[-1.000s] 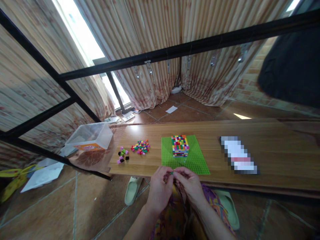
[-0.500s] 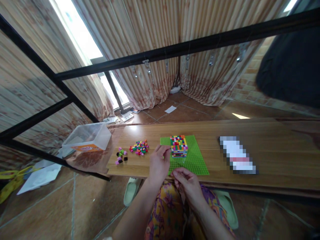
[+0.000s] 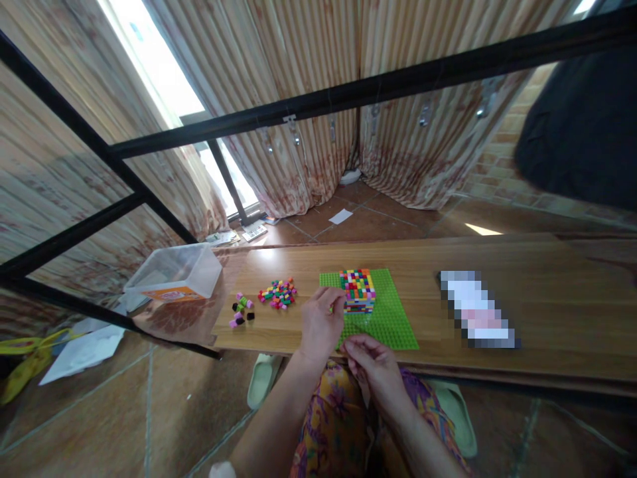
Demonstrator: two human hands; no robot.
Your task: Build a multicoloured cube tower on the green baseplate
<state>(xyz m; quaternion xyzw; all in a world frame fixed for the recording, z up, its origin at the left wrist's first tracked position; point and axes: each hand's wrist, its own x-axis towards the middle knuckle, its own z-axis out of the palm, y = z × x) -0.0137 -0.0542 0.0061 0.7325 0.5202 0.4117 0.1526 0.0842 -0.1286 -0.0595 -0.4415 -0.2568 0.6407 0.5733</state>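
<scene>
A multicoloured block of small bricks stands on a green baseplate on the wooden table. My left hand lies over the plate's left part, its fingertips touching the block's left side; whether they pinch a brick is hidden. My right hand hovers at the table's near edge below the plate, fingers curled together; what they hold is too small to name.
A heap of loose coloured bricks and a few pink, black and green ones lie left of the plate. A clear plastic tub stands off the table's left end. A blurred-out flat item lies at right. Black frame bars cross overhead.
My left hand left my right hand at the table edge and reached forward to the block's left side. My right hand stayed near the edge.
</scene>
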